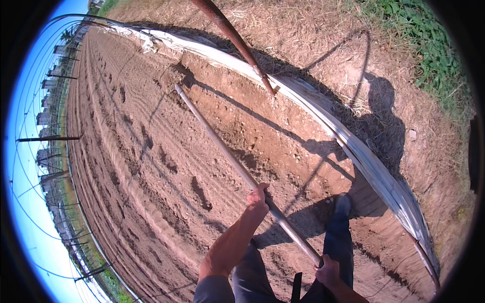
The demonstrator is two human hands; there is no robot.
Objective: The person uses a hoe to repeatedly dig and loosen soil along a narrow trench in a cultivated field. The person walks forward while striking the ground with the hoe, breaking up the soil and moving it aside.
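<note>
A long, smooth pole (231, 157) runs diagonally over tilled soil. My left hand (258, 195) grips it near its middle, and my right hand (327, 269) is closed around its near end. The far end reaches the soil beside a dark hollow; whether a tool head is fixed there, buried or shaded, I cannot tell. Loose, cloddy earth (261, 125) lies to the right of the pole. My legs show below my hands, with one shoe (343, 204) on the shaded soil.
Bunched white plastic sheeting (314, 104) curves along the bed's right edge. A rusty metal pipe (242, 47) slants down to it from above. Dry grass (322, 22) and green plants (424, 45) lie beyond. Furrowed soil (125, 151) with footprints extends left, under thin arched hoops.
</note>
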